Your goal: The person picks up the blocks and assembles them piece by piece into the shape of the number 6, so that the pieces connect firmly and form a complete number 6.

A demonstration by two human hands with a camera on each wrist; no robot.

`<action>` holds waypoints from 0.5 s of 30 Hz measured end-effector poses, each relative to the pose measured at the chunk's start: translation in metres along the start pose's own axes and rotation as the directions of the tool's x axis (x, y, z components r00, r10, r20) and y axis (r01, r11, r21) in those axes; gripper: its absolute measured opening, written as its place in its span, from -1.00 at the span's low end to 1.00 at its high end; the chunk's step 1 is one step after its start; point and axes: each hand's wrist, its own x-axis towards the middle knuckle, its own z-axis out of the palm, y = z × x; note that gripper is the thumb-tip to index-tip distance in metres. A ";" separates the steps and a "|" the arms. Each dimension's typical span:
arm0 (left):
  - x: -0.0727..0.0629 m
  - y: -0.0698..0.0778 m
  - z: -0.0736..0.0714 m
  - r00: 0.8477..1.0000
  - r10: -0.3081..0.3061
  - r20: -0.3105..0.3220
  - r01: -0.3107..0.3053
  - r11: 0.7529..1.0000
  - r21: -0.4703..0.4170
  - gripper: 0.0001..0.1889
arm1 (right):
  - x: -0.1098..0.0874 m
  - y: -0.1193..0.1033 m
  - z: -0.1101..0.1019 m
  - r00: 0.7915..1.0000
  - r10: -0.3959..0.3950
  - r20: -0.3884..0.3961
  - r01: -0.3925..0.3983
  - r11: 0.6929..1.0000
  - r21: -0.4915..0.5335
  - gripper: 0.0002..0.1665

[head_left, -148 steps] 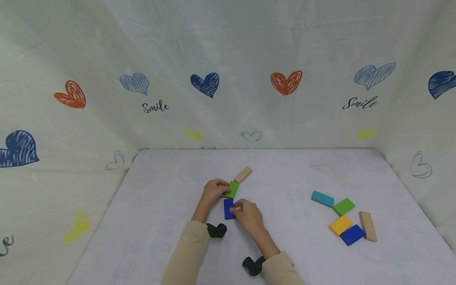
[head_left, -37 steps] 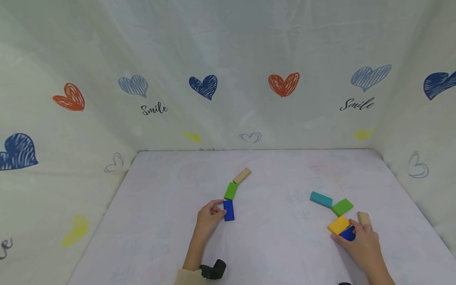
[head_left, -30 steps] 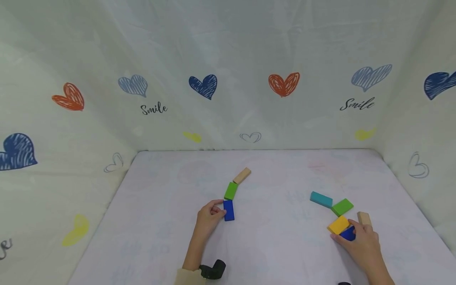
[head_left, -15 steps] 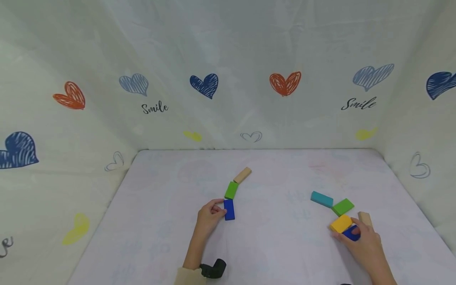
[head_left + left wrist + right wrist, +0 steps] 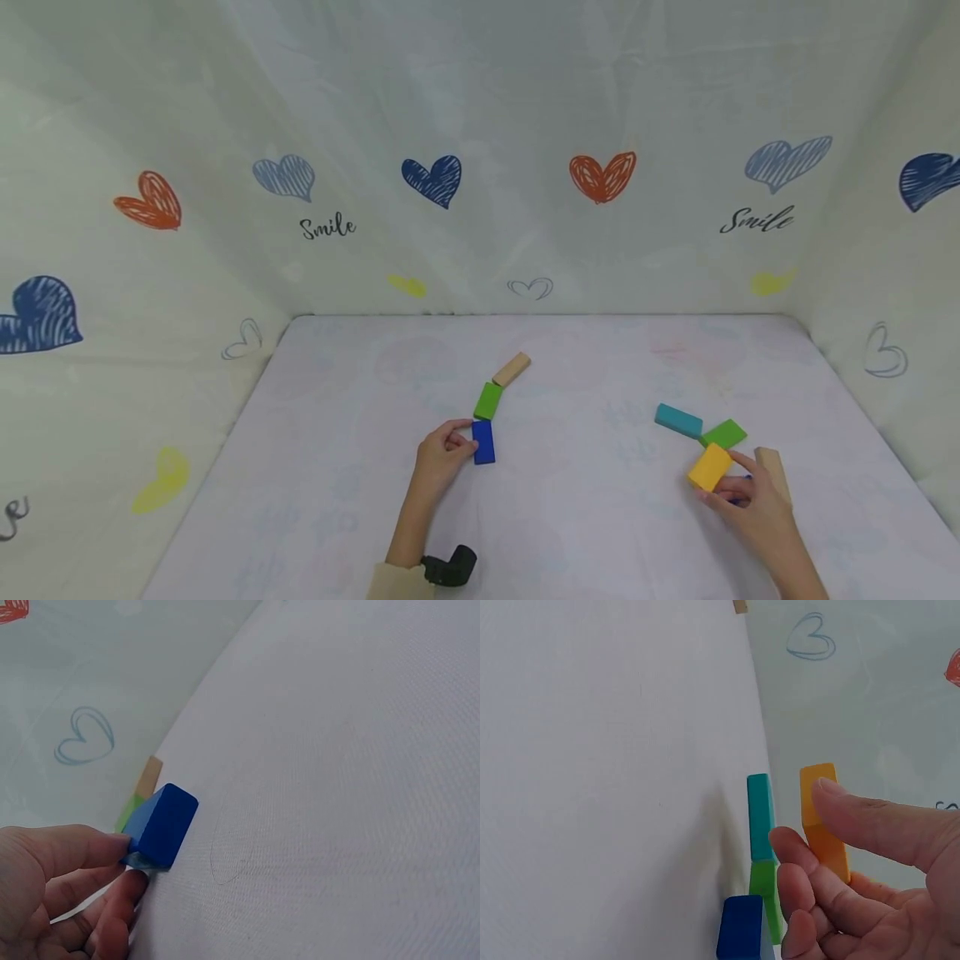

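At the lower end of a short chain of blocks, my left hand [image 5: 441, 454] has its thumb and forefinger at the left side of a blue block [image 5: 484, 442]. A green block [image 5: 487, 401] and a plain wood block [image 5: 512, 369] continue that chain away from me. My right hand [image 5: 765, 504] pinches a yellow block [image 5: 823, 817] between thumb and fingers, raised off the table. Behind those fingers, a second blue block [image 5: 740, 928] is mostly hidden in the head view. Just beyond the yellow block lies another green block [image 5: 724, 433].
A teal block [image 5: 678, 420] touches the green one on the right. Another plain wood block [image 5: 774, 471] lies beside my right hand. A pale patterned cloth covers the table [image 5: 585, 517], with a heart-printed sheet [image 5: 480, 108] around its back and sides. A black wrist mount [image 5: 452, 567] sits at my left wrist.
Over the last second, my right hand has lifted the yellow block off its place by the blue one. Earlier, both hands were at the left chain. The left hand has lately stayed still.
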 end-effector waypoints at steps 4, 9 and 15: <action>0.000 0.000 0.000 1.000 0.003 -0.004 -0.003 1.000 -0.003 -0.64 | -0.003 -0.005 0.005 0.999 -0.037 0.020 0.036 0.998 0.049 0.11; -0.001 0.001 -0.001 1.000 -0.003 0.001 0.003 1.000 0.003 -0.64 | -0.007 -0.012 0.012 0.994 -0.107 0.032 0.104 0.992 0.065 0.00; -0.003 0.000 -0.001 1.000 0.017 0.000 -0.017 1.000 -0.004 -0.63 | -0.009 -0.019 0.025 0.979 -0.196 0.050 0.191 0.978 0.086 -0.08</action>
